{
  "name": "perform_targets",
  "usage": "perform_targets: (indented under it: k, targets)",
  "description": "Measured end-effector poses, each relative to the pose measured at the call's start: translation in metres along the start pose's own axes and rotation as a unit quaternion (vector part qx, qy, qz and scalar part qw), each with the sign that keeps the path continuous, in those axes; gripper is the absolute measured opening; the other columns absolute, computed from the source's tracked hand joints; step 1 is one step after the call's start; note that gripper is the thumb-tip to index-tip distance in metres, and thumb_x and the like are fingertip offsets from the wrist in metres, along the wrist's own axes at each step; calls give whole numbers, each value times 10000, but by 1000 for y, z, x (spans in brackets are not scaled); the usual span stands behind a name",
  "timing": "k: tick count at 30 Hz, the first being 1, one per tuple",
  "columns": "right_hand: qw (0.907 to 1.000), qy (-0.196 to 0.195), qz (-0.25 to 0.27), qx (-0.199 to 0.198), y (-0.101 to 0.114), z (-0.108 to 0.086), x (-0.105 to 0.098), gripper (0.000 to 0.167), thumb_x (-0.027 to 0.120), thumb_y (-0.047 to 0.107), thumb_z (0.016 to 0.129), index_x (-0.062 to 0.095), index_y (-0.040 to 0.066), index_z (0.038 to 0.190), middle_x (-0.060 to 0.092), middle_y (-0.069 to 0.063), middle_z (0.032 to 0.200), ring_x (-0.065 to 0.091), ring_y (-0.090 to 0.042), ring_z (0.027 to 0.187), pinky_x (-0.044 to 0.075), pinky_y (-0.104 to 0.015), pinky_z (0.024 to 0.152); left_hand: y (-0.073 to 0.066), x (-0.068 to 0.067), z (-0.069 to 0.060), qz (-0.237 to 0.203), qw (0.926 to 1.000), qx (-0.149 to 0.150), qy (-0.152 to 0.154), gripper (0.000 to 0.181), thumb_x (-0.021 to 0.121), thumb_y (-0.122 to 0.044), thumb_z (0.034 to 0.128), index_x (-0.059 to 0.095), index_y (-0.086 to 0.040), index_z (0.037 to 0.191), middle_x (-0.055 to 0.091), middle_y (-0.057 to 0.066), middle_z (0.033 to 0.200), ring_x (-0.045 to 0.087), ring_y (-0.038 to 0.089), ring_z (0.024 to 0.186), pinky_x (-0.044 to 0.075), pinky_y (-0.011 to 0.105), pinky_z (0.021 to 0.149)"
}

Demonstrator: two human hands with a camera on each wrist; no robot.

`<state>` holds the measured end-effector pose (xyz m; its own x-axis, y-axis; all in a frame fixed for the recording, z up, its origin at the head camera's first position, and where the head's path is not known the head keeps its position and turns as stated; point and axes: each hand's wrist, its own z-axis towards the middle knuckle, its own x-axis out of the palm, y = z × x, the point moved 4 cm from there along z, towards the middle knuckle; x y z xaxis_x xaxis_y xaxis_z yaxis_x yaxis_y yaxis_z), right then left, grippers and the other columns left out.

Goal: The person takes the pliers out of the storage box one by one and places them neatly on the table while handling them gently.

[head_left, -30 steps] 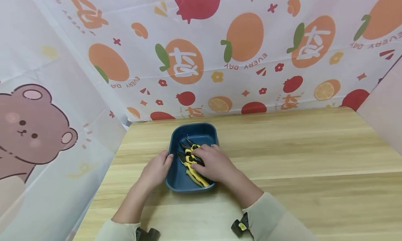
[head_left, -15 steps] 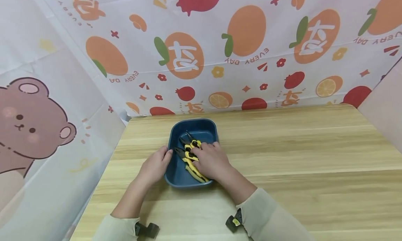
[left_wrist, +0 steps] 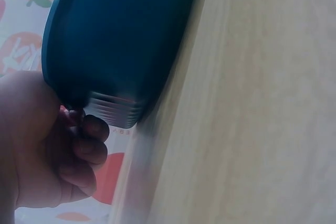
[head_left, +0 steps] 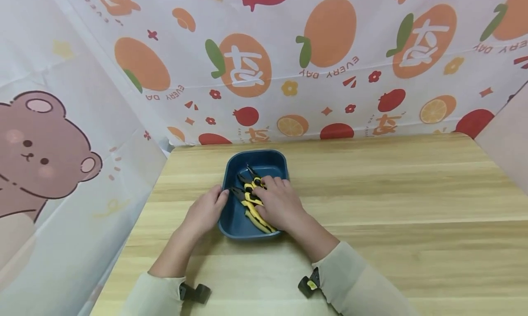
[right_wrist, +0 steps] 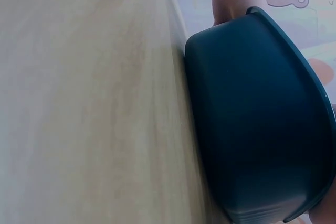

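A dark blue plastic tray (head_left: 236, 225) with high walls stands on the table. Inside lie black-and-yellow pliers side by side, noses toward the back left. The front pliers (head_left: 255, 219) rest with their nose by the left wall; middle pliers (head_left: 248, 187) and slim-nosed pliers (head_left: 253, 171) lie behind. My left hand (head_left: 206, 210) grips the tray's left rim, its fingers curled under the edge in the left wrist view. My right hand (head_left: 282, 204) reaches over the right wall and holds the pliers at their handles, which it partly hides. In the right wrist view, the tray's outer wall (right_wrist: 257, 114) hides the pliers.
The wood-grain table (head_left: 392, 201) stretches far to the right of the tray. A fruit-print cloth (head_left: 313, 96) hangs along its back edge, and a bear-print cloth (head_left: 45, 146) hangs at the left. Small dark wrist cameras sit at both cuffs.
The front pliers' nose has shifted slightly left and back, closer to the tray's left wall, as my right hand moved a little. My left hand keeps its grip. The head view has tilted downward.
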<state>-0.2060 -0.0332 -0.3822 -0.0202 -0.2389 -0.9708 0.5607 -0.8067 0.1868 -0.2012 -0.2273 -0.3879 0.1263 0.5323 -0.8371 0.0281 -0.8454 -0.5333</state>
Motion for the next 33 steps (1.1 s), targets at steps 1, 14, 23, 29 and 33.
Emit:
perform_targets:
  k: [1, 14, 23, 29, 33]
  targets:
    - [10000, 15, -28, -61, 1, 0, 0, 412, 616, 456, 934, 613, 289, 1310, 533, -57, 1322, 491, -258, 1172, 402, -439, 973, 0, 0, 0, -15, 10000, -9, 23, 391, 336, -407, 1064, 570, -96, 1093, 512, 79, 771, 545, 242, 758, 406, 337, 599]
    - [9937, 730, -428, -737, 8, 0, 0, 768, 710, 697, 740, 473, 430, 1421, 484, -15, 1417, 405, -265, 1292, 423, -517, 973, -4, -2, 4, -20, 10000, 56, 72, 384, 338, -400, 1066, 562, -87, 1070, 472, 73, 746, 531, 231, 719, 410, 337, 589]
    - [9931, 854, -365, -719, 11, 1, 5, 693, 796, 557, 741, 536, 426, 1369, 462, -26, 1428, 391, -272, 1284, 439, -484, 984, -1, 2, 2, 39, 9999, -61, 77, 388, 332, -416, 1064, 540, -97, 991, 456, 79, 748, 510, 236, 696, 395, 336, 590]
    - [9924, 818, -360, -847, 13, 3, 2, 584, 785, 532, 771, 596, 417, 1311, 480, -16, 1406, 402, -264, 1281, 427, -503, 1005, -2, -2, 3, 123, 9999, -38, 18, 379, 340, -411, 1063, 531, -100, 959, 451, 78, 738, 505, 237, 683, 389, 338, 584]
    - [9920, 788, -210, -967, 13, 2, 1, 558, 799, 497, 776, 630, 361, 1290, 510, -10, 1369, 440, -229, 1257, 414, -487, 1034, -2, -1, 4, 57, 9999, -73, 82, 376, 347, -406, 1063, 527, -96, 951, 453, 82, 738, 491, 236, 660, 391, 338, 573]
